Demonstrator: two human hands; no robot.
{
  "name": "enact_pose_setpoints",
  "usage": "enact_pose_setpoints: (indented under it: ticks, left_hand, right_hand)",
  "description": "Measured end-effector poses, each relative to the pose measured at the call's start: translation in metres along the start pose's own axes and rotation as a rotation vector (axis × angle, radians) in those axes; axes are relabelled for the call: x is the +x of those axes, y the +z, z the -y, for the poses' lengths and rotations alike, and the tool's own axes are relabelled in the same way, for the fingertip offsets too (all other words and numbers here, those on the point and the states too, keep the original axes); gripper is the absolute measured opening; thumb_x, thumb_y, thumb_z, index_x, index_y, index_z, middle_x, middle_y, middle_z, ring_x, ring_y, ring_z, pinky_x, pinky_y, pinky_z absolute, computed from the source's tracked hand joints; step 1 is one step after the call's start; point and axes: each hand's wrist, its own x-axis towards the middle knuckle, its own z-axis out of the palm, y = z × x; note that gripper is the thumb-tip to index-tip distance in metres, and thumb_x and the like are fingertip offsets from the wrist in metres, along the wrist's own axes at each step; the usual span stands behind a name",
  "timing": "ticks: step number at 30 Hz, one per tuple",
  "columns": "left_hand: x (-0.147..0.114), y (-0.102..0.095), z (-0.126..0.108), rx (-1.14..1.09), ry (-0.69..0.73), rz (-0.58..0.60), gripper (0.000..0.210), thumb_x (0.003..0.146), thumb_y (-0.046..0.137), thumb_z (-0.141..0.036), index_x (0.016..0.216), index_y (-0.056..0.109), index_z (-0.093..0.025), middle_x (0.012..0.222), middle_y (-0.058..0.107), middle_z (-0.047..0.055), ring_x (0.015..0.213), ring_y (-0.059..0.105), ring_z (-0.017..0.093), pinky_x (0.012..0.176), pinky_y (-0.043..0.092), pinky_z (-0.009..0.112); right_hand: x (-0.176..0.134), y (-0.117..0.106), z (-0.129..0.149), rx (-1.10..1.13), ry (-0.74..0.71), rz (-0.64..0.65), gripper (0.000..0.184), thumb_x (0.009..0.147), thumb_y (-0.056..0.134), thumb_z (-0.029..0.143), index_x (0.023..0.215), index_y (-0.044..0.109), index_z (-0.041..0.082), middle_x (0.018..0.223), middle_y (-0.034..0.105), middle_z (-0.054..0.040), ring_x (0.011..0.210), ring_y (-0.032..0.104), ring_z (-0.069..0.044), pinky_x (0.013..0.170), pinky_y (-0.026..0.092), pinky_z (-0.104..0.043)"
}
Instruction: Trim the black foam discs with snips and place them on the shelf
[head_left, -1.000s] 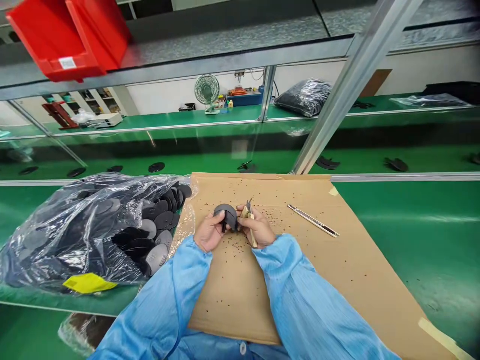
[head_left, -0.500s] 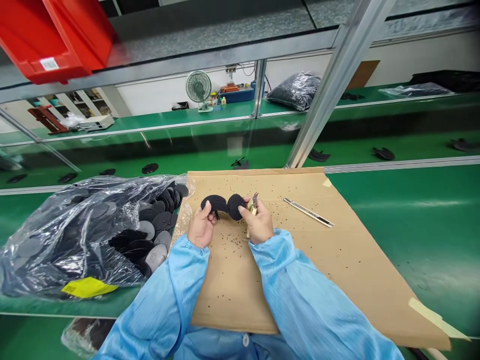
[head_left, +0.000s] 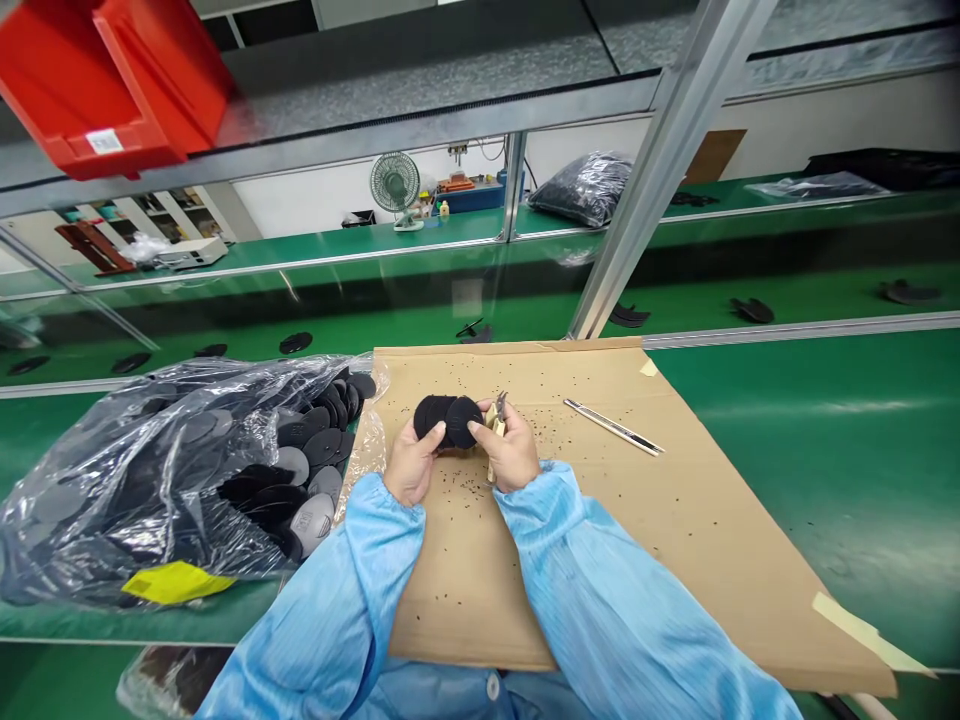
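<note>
Black discs are now lying overlapped and face-on between the hands; half a second ago the single one was standing off to the right of the fanned stack.

Head view, the only one: left hand [head_left: 411, 465] is gripping the stack of black discs [head_left: 433, 415], thumb pressing on the near side. Right hand [head_left: 516, 452] is pinching the front disc [head_left: 463, 422] by its right edge while also keeping small pliers [head_left: 501, 403] in its grasp, tips pointing up and away. Everything held is hovering above the cardboard sheet [head_left: 600, 560], near its far half.

Progress: work is probably well under way, going by the dark specks [head_left: 469, 482] that are littering the sheet. Many discs are lying in the plastic bag [head_left: 90, 490] at left; whether they're waiting or finished, can't tell.

Pose: both forearms are reaching forward and converging, blue sleeves [head_left: 337, 600] bunching at the wrists, hands almost meeting, fingers curling inward.
</note>
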Motion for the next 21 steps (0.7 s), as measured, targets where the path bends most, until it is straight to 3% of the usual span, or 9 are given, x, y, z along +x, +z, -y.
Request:
enact_pose_setpoints:
  ticks: [6,13,21]
  left_hand:
    - [-0.003,-0.002,0.006,0.171,-0.039,-0.009,0.047,0.064,0.080,-0.031,0.105,0.064,-0.015,0.101,0.067,0.009,0.083,0.063,0.020,0.066,0.051,0.029]
    - [-0.003,0.000,0.010,0.179,0.053,0.045,0.047,0.063,0.080,-0.025,0.106,0.065,-0.015,0.109,0.066,0.010,0.100,0.061,0.023,0.094,0.046,0.037]
    - [-0.002,-0.001,0.012,0.179,0.056,0.009,0.042,0.066,0.078,-0.027,0.104,0.066,-0.013,0.108,0.066,0.011,0.101,0.061,0.023,0.097,0.044,0.039]
  right_hand:
    - [0.001,-0.003,-0.011,-0.195,-0.076,-0.008,0.030,0.066,0.068,0.034,0.091,0.059,0.019,0.077,0.060,-0.0003,0.068,0.055,-0.016,0.068,0.047,-0.029]
    - [0.000,0.001,-0.015,-0.222,-0.085,-0.064,0.032,0.066,0.068,0.037,0.092,0.060,0.020,0.083,0.062,-0.0028,0.076,0.059,-0.019,0.073,0.049,-0.033]
    - [-0.003,0.002,-0.008,-0.263,-0.085,-0.076,0.031,0.068,0.067,0.038,0.091,0.059,0.019,0.084,0.063,-0.0033,0.073,0.058,-0.019,0.072,0.047,-0.032]
